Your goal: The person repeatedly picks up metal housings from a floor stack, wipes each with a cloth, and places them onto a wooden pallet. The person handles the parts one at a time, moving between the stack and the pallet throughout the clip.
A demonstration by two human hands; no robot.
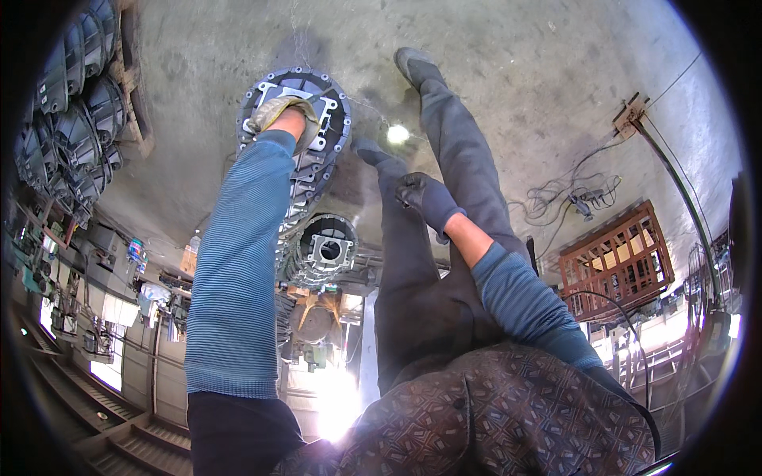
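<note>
My left hand (pixel 287 117), in a worn yellowish-grey glove, is over the top of a grey cast-metal housing (pixel 340 119) with a flanged, bolt-holed rim. The glove's wide cuff and my wrist cover most of the fingers, so their grip does not show. Ribbed metal sides (pixel 305 194) extend below the rim. My right hand (pixel 425 200), in a dark glove, is held in front of my leg with its fingers curled closed. Whether anything is inside that fist is hidden. Blue striped sleeves cover both forearms.
Close to the left forearm stands another stack of round-mouthed housings (pixel 329 250). More dark housings (pixel 79 131) are piled at the far left. On the right lie a tangle of cable (pixel 548 190) and a rust-brown slatted crate (pixel 617 258). A stand with a pole (pixel 671 170) rises beyond.
</note>
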